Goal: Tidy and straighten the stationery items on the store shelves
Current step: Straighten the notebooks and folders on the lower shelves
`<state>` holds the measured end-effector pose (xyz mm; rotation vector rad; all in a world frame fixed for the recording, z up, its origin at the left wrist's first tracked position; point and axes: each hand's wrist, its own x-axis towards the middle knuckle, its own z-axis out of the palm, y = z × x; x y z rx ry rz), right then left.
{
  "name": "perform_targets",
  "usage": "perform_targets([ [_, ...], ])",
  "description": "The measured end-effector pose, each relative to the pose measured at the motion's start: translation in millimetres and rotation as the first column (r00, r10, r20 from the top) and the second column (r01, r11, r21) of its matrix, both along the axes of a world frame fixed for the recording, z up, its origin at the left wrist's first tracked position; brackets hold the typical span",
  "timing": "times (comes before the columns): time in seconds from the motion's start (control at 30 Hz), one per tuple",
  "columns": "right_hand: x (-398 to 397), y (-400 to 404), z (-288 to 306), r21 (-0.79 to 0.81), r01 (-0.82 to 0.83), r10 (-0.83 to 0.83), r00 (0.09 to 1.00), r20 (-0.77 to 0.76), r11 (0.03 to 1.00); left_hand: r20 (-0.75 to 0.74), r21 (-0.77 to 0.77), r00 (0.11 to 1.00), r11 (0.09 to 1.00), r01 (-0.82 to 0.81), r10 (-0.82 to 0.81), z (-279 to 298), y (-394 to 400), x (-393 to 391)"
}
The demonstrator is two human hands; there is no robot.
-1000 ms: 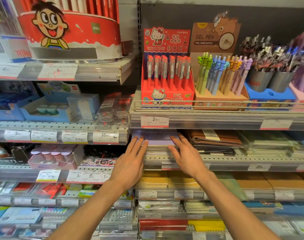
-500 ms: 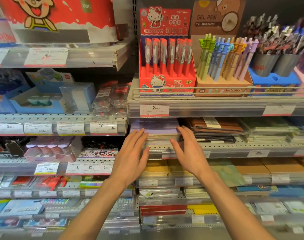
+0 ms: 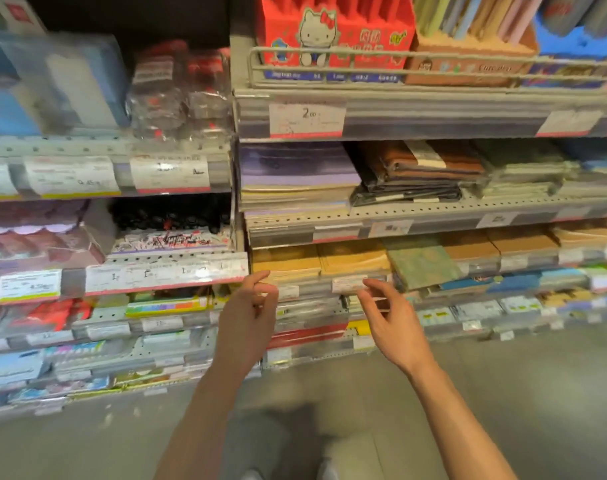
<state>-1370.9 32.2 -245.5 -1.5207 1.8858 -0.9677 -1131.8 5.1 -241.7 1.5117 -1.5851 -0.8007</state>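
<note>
My left hand (image 3: 250,313) and my right hand (image 3: 388,317) hover empty, fingers loosely curled, in front of a shelf holding two yellow-orange notebook stacks (image 3: 319,259). Neither hand touches anything. One shelf higher lies the purple-covered notebook stack (image 3: 295,174), squared against the shelf's left wall. Beside it lies a pile of brown and black wrapped notebooks (image 3: 413,171). A green patterned notebook (image 3: 423,265) sits skewed to the right of the yellow stacks, jutting over the shelf lip.
A red cat-printed pen display box (image 3: 333,32) and a brown pen box (image 3: 468,53) stand behind a wire rail (image 3: 433,57) on the top shelf. Left bay holds plastic-wrapped packs (image 3: 177,95). Lower shelves carry flat packets. Grey floor (image 3: 329,427) lies below.
Both hands have left the purple notebook stack and dropped one shelf lower, in front of the yellow stacks. The view has tilted downward and closer to the shelves.
</note>
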Motion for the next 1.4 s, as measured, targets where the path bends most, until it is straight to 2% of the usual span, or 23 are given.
perform_targets([
  [0.27,-75.3,0.7,-21.0,0.026,0.07,-0.071,0.997,0.035,0.997,-0.019,0.139,0.998,0.989,-0.052,0.055,-19.2,4.7,-49.2],
  [0.5,-187.7,-18.2,-17.0,0.033,-0.009,0.007,0.998,0.061,0.999,-0.08,0.107,0.986,0.985,-0.136,0.145,-24.5,-4.0,-166.8],
  [0.63,-251.5,-28.5,-12.5,0.077,-0.06,0.056,0.996,0.063,0.995,-0.155,0.164,0.967,0.97,-0.179,0.205,-18.1,-2.1,-231.0],
  [0.77,-293.3,-39.7,-14.5,0.071,-0.088,0.085,0.996,0.039,0.994,-0.142,0.21,0.959,0.954,-0.213,0.245,-11.3,-3.9,-266.4],
  [0.97,-314.6,-78.7,-26.5,0.078,-0.131,0.138,0.987,-0.088,0.988,-0.089,0.287,0.966,0.935,-0.208,0.242,-17.9,-37.4,-289.0],
  [1.2,-306.3,-135.4,-49.4,0.233,-0.162,0.201,0.968,-0.153,0.959,0.003,0.357,0.989,0.924,-0.138,0.146,-52.8,-90.1,-313.2],
  [1.4,-290.8,-170.6,-63.9,0.275,-0.137,0.211,0.942,-0.26,0.952,0.069,0.313,0.974,0.923,-0.225,0.214,-70.0,-107.5,-321.8],
])
